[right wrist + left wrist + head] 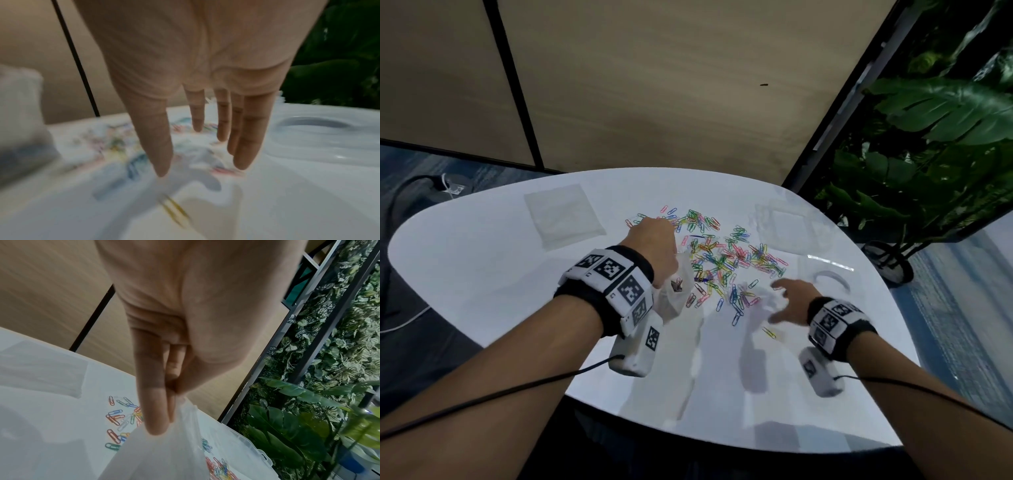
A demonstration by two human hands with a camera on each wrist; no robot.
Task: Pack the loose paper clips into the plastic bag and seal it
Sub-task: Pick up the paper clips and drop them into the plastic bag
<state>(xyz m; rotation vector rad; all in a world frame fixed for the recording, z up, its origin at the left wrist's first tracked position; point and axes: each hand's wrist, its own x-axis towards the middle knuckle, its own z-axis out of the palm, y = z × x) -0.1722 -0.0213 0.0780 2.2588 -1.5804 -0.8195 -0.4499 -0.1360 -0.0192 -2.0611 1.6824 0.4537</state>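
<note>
Many coloured paper clips [722, 257] lie scattered across the middle of the white table [482, 274]. My left hand [654, 246] is raised above their left edge and pinches the top of a clear plastic bag [674, 294], which hangs down below it. In the left wrist view the fingers [156, 418] and thumb pinch the bag's rim [164, 451], with clips [115, 418] on the table behind. My right hand [787, 298] is open with its fingers spread over the near clips and a crumpled piece of clear plastic [774, 303]. The right wrist view is blurred; straight fingers [244, 146] point down at the clips [135, 164].
A flat stack of clear bags [565, 219] lies at the table's back left. Clear plastic box parts [787, 226] and a lid [828, 274] sit at the right. A single yellow clip [768, 332] lies near the right wrist. Large plants [928, 137] stand past the right edge.
</note>
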